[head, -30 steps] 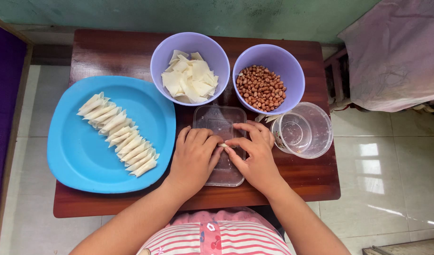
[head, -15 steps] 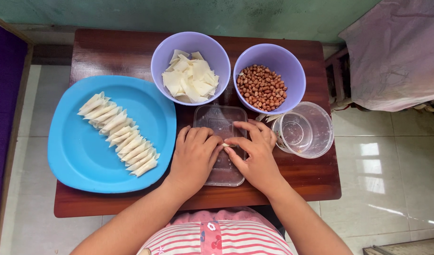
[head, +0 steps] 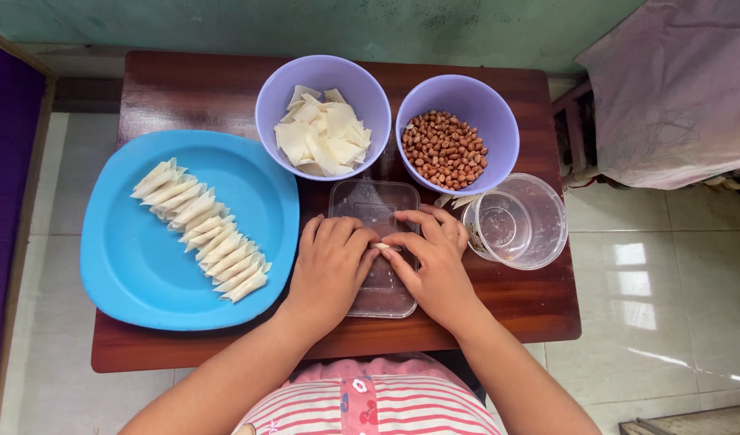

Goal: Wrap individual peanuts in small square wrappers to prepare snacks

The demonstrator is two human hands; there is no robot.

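My left hand (head: 331, 270) and my right hand (head: 434, 266) meet over a clear flat plastic lid (head: 374, 203) on the dark wooden table (head: 185, 89). Their fingertips pinch a small pale dough piece (head: 382, 246) between them. Most of that piece is hidden by my fingers. A blue plate (head: 136, 266) to the left carries a diagonal row of several folded dough pieces (head: 201, 229). Behind my hands stand a purple bowl of white dough wrappers (head: 323, 137) and a purple bowl of peanuts (head: 444, 149).
A clear plastic cup (head: 515, 221) with a little water stands right of my right hand, near the table's right edge. A pink cloth-covered object (head: 676, 89) sits beyond the table at the right. White tiled floor (head: 660, 298) surrounds the table.
Both hands stay in place; only the fingertips have shifted slightly on the small dough piece.
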